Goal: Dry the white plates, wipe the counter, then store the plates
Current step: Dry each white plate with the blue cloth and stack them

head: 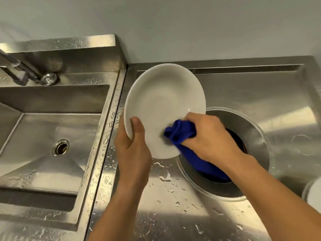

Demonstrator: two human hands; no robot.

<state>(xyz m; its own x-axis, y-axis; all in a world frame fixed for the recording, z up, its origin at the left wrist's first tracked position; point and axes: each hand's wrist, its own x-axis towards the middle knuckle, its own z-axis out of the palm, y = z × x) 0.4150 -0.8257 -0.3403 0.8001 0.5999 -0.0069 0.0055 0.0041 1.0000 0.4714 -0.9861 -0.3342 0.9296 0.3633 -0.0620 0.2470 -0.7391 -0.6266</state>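
Note:
A white plate (pixel 161 101) is held tilted above the steel counter (pixel 173 206), its face toward me. My left hand (pixel 132 146) grips its lower left rim, thumb on the face and fingers hidden behind. My right hand (pixel 210 136) grips a bunched blue cloth (pixel 180 132) and presses it against the lower right of the plate's face; the rest of the cloth hangs down under my wrist. The edge of another white plate (pixel 314 193) shows at the right border of the frame.
A steel sink (pixel 43 136) with a drain lies to the left, a faucet (pixel 19 70) at its back. A round opening with a steel rim (pixel 257 136) is set in the counter under my right hand. Water drops dot the counter. A wall stands behind.

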